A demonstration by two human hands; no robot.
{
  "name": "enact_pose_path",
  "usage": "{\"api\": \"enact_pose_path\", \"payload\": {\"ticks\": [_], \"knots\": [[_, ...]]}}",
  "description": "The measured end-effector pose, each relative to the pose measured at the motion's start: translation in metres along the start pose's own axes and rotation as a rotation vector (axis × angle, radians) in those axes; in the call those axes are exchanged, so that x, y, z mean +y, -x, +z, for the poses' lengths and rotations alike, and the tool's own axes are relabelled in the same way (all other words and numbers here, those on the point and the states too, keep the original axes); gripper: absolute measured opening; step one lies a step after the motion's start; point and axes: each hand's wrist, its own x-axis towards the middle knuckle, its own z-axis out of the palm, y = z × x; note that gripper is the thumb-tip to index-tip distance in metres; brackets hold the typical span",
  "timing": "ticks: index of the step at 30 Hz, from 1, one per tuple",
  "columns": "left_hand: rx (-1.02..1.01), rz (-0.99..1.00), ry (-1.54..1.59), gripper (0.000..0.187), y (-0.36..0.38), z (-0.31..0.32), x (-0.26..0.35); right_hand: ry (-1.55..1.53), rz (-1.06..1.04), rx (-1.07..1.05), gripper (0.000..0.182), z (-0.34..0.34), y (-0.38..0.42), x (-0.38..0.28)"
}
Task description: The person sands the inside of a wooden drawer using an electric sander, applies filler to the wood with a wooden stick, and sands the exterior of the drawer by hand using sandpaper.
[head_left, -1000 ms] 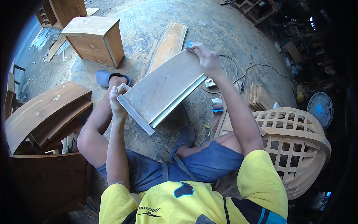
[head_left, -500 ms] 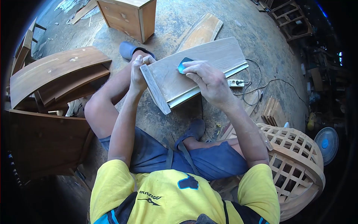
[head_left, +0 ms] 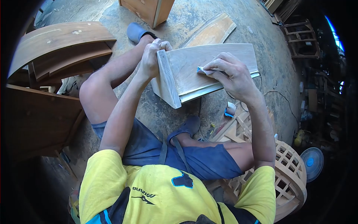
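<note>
A pale wooden drawer rests tilted in front of me, with its narrow end board on the left. My left hand is closed around the upper left corner of the drawer, at the end board. My right hand pinches a small folded piece of blue-backed sandpaper over the drawer's broad side. Another curled piece of blue-backed sandpaper lies below my right hand, near some wooden pieces.
Curved wooden furniture stands at the left, a wooden cabinet at the top. A board lies on the floor behind the drawer. At lower right are a lattice frame and a fan.
The view has shifted. My right hand has turned, and the sandpaper, flat on the wood before, now shows folded in its fingers. The curled piece has come into view where the power strip showed.
</note>
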Motion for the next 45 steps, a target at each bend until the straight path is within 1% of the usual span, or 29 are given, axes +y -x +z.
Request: {"api": "enact_pose_path", "payload": {"ticks": [2,4,5,6,7,9,10,12,13,14,16,18,20,21,22,24,25,27,28,30,32,34,36,38,40,41,43,44,45], "knots": [[-0.003,0.01,0.021,0.075,-0.002,-0.002,-0.005,-0.029,-0.017,-0.049,0.012,0.014,-0.006,-0.01],[-0.013,0.019,0.045,0.075,-0.003,-0.001,-0.006,-0.082,-0.239,-0.118,0.014,0.033,-0.013,-0.031],[-0.017,0.014,0.044,0.075,-0.001,-0.001,-0.006,-0.089,-0.204,-0.135,0.01,0.027,-0.013,-0.03],[-0.017,0.009,0.046,0.075,0.001,-0.002,-0.005,-0.093,-0.193,-0.143,0.01,0.02,-0.01,-0.024],[-0.036,0.045,-0.035,0.076,0.0,-0.002,-0.002,-0.021,-0.127,-0.184,0.01,0.008,-0.005,-0.014],[-0.003,0.03,-0.015,0.076,0.0,0.003,0.005,0.111,0.01,-0.267,0.012,-0.021,0.005,0.018],[0.019,0.018,-0.01,0.077,0.0,0.004,0.007,0.11,0.008,-0.273,0.012,-0.025,0.01,0.026],[0.033,0.051,-0.026,0.077,-0.001,0.0,-0.003,0.099,0.086,-0.217,0.012,-0.027,0.015,0.037],[0.035,0.085,-0.04,0.077,-0.002,-0.001,-0.007,0.025,-0.004,-0.161,0.011,-0.011,0.008,0.019],[0.024,0.084,-0.044,0.077,-0.002,0.001,-0.009,0.022,0.003,-0.151,0.011,0.008,0.001,-0.001],[0.026,0.026,0.01,0.076,0.001,0.0,-0.007,-0.098,-0.255,-0.012,0.007,0.037,-0.014,-0.03],[0.021,0.025,0.01,0.076,0.003,0.002,-0.007,-0.066,-0.268,-0.041,0.007,0.029,-0.012,-0.018],[0.031,0.036,0.018,0.076,0.004,0.001,-0.009,0.074,-0.134,-0.013,0.008,0.017,-0.012,-0.006],[0.031,0.04,0.015,0.076,0.003,0.0,-0.013,0.082,-0.104,-0.001,0.008,0.019,-0.008,-0.008],[0.019,0.044,0.011,0.076,0.002,0.0,-0.015,0.08,-0.099,0.003,0.008,0.025,-0.007,-0.018],[0.002,0.023,0.038,0.076,0.003,0.002,-0.01,-0.014,-0.188,0.069,0.009,0.041,-0.009,-0.04],[0.016,0.011,0.038,0.076,0.004,0.003,-0.007,-0.036,-0.152,0.032,0.011,0.037,-0.007,-0.037],[0.025,-0.001,0.049,0.075,0.003,0.006,-0.004,0.033,-0.117,0.077,0.011,0.031,-0.006,-0.025],[0.023,0.045,-0.006,0.075,0.001,0.005,-0.002,0.1,-0.091,0.111,0.011,0.029,-0.006,-0.022],[0.008,0.085,-0.066,0.075,0.004,0.002,0.0,0.073,-0.081,0.119,0.01,0.036,-0.006,-0.032],[0.012,-0.002,-0.001,0.074,0.003,0.002,-0.003,0.014,-0.165,0.099,0.011,0.039,-0.008,-0.038],[0.002,0.054,-0.007,0.075,-0.001,0.004,-0.01,0.047,-0.145,0.104,0.012,0.035,-0.009,-0.028],[0.015,-0.023,0.067,0.075,0.002,0.001,-0.008,-0.028,-0.251,0.036,0.012,0.034,-0.009,-0.025],[0.003,-0.022,0.046,0.075,0.005,-0.002,-0.005,-0.057,-0.231,0.0,0.012,0.026,-0.001,-0.027],[-0.031,-0.004,0.022,0.075,0.003,-0.001,-0.003,0.089,-0.129,-0.109,0.011,0.001,0.011,-0.006],[-0.034,-0.004,0.023,0.075,0.004,0.001,-0.002,0.09,-0.126,-0.109,0.011,-0.011,0.02,0.006],[-0.029,0.0,0.037,0.076,0.003,0.0,0.0,0.367,0.12,0.017,0.012,-0.03,0.031,0.028],[-0.027,0.006,0.024,0.076,0.001,-0.002,0.0,0.362,0.11,0.027,0.012,-0.028,0.025,0.013],[-0.025,0.0,0.03,0.077,0.001,-0.005,-0.003,0.077,0.255,0.157,0.013,-0.019,0.023,-0.011]]}}
